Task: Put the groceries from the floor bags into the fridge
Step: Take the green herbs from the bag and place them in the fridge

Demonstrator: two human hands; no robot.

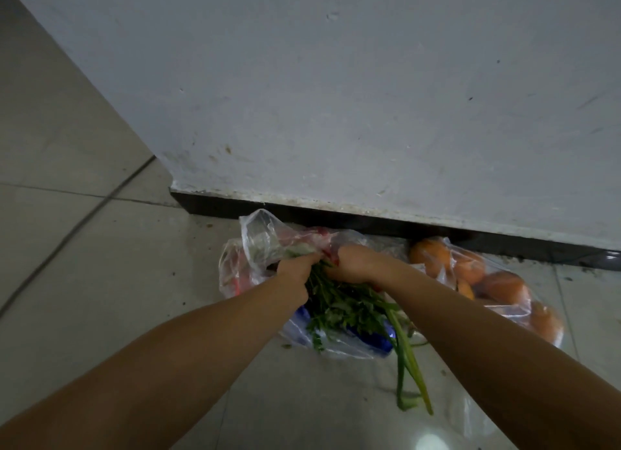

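task barely begun: greens bunch (pixel 339 301) gripped by left hand (pixel 295 271) & right hand (pixel 353 264) at clear bag (pixel 265 234); oranges bag (pixel 487 275), right, untouched; fridge not seen

Under the left hand (pixel 295 275) and right hand (pixel 353 264), the clear bag (pixel 258 234) was thin, crinkled plastic film with a faint sheen. Just right of the right hand, a second clear bag (pixel 524 281) of the same glossy film covered oranges (pixel 433 253) with dull, finely pitted peel. The leafy greens (pixel 339 301) looked matt. The floor (pixel 100 281) was smooth glazed tile, and the wall (pixel 336 96) beyond the hands was matt, scuffed paint above a glossy dark skirting (pixel 504 239).
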